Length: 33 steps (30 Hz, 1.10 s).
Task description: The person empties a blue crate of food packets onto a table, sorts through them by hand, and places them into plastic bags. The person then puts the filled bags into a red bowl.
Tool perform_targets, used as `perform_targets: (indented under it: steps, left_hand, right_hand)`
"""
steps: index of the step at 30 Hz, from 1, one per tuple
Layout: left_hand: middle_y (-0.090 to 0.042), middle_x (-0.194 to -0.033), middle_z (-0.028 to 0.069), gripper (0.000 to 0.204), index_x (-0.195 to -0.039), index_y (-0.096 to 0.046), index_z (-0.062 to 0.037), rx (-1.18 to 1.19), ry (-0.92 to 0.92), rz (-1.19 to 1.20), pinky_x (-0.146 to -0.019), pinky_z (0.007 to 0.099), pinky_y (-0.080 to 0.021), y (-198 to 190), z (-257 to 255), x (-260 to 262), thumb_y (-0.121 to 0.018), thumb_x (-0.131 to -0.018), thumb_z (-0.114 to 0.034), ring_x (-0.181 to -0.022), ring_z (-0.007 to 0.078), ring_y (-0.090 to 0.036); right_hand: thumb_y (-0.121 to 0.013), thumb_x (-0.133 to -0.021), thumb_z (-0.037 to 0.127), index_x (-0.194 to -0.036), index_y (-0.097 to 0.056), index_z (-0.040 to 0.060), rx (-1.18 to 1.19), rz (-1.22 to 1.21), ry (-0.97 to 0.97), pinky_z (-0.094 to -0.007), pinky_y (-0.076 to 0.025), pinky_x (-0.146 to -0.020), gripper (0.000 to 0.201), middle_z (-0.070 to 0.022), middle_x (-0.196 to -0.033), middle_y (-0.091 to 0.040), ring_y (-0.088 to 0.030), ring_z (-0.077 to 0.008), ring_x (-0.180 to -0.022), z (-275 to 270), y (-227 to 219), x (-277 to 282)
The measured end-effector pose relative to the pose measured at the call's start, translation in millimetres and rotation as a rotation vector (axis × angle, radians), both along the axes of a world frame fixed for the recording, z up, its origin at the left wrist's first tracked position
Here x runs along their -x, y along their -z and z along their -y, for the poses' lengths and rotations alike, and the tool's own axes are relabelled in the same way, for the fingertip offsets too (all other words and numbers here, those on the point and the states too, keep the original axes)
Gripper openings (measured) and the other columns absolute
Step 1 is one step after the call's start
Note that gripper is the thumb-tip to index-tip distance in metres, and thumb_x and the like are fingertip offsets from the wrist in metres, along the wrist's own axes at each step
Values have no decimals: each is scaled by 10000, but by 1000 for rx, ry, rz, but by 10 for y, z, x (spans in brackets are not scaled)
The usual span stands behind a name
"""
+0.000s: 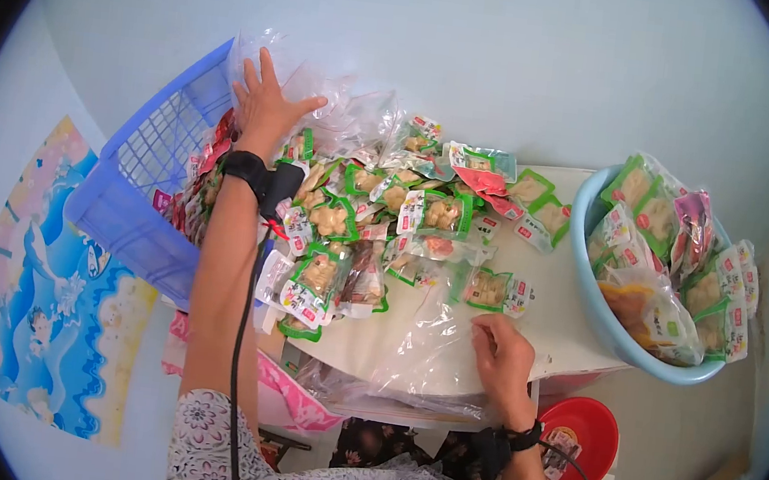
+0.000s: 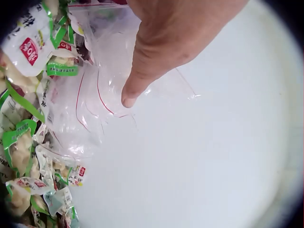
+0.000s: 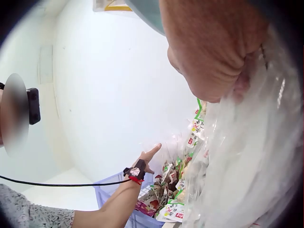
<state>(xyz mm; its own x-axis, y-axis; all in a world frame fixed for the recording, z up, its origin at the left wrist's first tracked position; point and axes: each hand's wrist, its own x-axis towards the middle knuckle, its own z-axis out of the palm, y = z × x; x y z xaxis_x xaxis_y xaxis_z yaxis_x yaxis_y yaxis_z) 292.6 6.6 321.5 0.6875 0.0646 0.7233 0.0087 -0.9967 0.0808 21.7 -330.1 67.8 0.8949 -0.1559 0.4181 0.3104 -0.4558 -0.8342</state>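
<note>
At the back left, my left hand (image 1: 270, 108) touches a heap of clear zip bags (image 1: 351, 116), fingers spread; in the left wrist view its thumb (image 2: 137, 85) lies over the red-lined bags (image 2: 80, 109). My right hand (image 1: 503, 360), fingers curled, pinches a large clear plastic bag (image 1: 429, 348) at the table's front; the right wrist view shows that bag (image 3: 247, 161) hanging beside the hand (image 3: 213, 52). Between the hands lies a pile of small sealed food packets (image 1: 330, 218) with green, white and red edges.
A blue-purple basket (image 1: 134, 256) with packets stands tilted at the left. At the right is a light blue basin (image 1: 591, 304) full of packets. A red basin (image 1: 603, 432) sits low at the front right. The white table (image 1: 552, 337) runs up to the wall.
</note>
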Motion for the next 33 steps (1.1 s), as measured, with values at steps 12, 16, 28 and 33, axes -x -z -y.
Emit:
perform_targets:
  steps: [12,16,28,33]
  left_hand:
    - [-216,-1680,251,1460,-1683,-100,-227,-272,60,-506,-1000,627,-510,582,726,-688,-840,-562,-799,-1354,533,-504]
    - [-295,-1648,243,1464,-1678,-114,-164,-351,-14,-421,-940,599,-546,804,695,-832,-839,-573,-795,-1308,482,-569]
    - [-724,-1149,216,747,-1242,-564,14,-304,12,-578,-903,548,-558,1027,843,-881,-835,-756,-485,-1103,381,-710]
    - [-719,-1123,248,302,-1100,-655,-3,-241,101,-492,-891,547,-550,1296,643,-1102,-680,-833,-142,-1076,442,-699]
  right_hand:
    - [-732,-901,49,-1021,-697,58,-70,25,-23,-346,-530,-610,125,-128,-868,-698,-690,-271,-660,17,-6,-17]
    - [-731,-900,35,-1020,-694,46,-63,13,-32,-340,-532,-608,127,-126,-868,-700,-690,-265,-660,24,-55,-23]
    - [-722,-910,-2,-1032,-692,8,-66,-39,-40,-287,-521,-638,126,-109,-860,-697,-686,-195,-702,-9,-96,-23]
    - [-723,-893,-1,-1015,-685,26,-76,2,-33,-327,-514,-598,131,-128,-850,-688,-679,-259,-655,-6,-86,-34]
